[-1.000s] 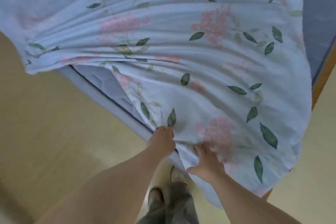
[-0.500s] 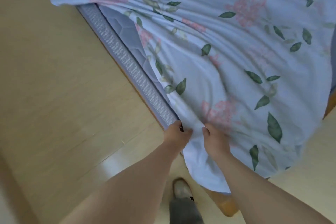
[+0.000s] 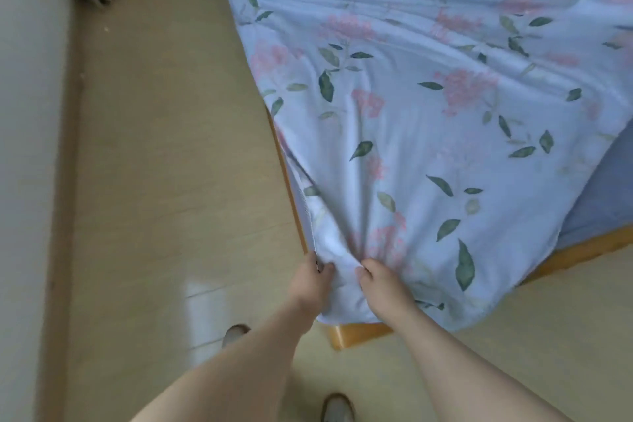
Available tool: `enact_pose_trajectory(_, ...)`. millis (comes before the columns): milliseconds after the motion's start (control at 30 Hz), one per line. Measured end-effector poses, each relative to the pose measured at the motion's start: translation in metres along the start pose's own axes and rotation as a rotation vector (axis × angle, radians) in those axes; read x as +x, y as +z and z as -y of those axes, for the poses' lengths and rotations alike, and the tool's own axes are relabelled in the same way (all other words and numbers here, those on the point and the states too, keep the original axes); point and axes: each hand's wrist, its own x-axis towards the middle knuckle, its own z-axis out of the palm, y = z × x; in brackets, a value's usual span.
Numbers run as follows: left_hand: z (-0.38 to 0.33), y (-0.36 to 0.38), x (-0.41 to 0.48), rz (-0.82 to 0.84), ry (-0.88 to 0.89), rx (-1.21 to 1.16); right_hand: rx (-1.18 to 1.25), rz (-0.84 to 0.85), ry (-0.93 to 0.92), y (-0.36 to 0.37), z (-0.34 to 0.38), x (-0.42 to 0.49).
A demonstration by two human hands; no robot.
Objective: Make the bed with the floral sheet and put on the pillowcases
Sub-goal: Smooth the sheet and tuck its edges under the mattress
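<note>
Floral sheet: lies rumpled across the bed, and its near corner drapes over the mattress corner and hangs past the wooden bed frame.
Left hand: fingers are curled on the sheet's edge, right at the mesh side of the mattress.
Right hand: just beside the left, it grips a bunch of the same corner.
Step in hand: probably drawing this corner down and around the mattress corner.
Risk, far side: a bare strip of mattress top already shows on the right, and a hard pull here could drag the cloth further off it.
Risk, skew: the folds run slantwise, so tucking now may lock the sheet on crooked.
Risk, grip: both hands hold one small bunch, and if it slips the corner drops to the floor.
Risk, snag: cloth may catch on the frame's corner.
Pillowcases: not in view.
</note>
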Motion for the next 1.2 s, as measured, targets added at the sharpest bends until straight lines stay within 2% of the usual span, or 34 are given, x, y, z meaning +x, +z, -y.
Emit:
enact_pose_trajectory(267,0.046,0.049,-0.09,0.03,-0.086,-0.077,-0.135,0.064,-0.026,-0.006,-0.05,-0.073)
enact_pose_trajectory(400,0.066,0.063,-0.129,0.087,-0.06,0.013,-0.238,0.098,0.02,0.001,-0.077,-0.108)
enact_pose_trajectory(533,0.067,0.06,-0.143,0.037,-0.024,0.169,-0.307,0.029,0.025,0.002,-0.084,-0.131)
enact_pose_trajectory(633,0.061,0.054,-0.148,-0.069,-0.13,0.256,-0.299,0.081,0.051,0.0,-0.093,-0.144)
enact_pose_trajectory(700,0.055,0.052,-0.155,-0.131,-0.135,0.35,-0.262,0.106,0.071,-0.009,-0.1,-0.156)
enact_pose_trajectory(833,0.02,0.066,-0.165,-0.097,-0.027,0.472,-0.204,0.023,0.11,-0.047,-0.114,-0.172)
enact_pose_trajectory(967,-0.043,0.11,-0.178,-0.034,0.147,0.628,-0.079,-0.096,0.144,-0.111,-0.128,-0.188)
enact_pose_trajectory(1200,-0.185,0.243,-0.217,0.05,0.388,0.69,0.075,-0.278,0.117,-0.266,-0.192,-0.212)
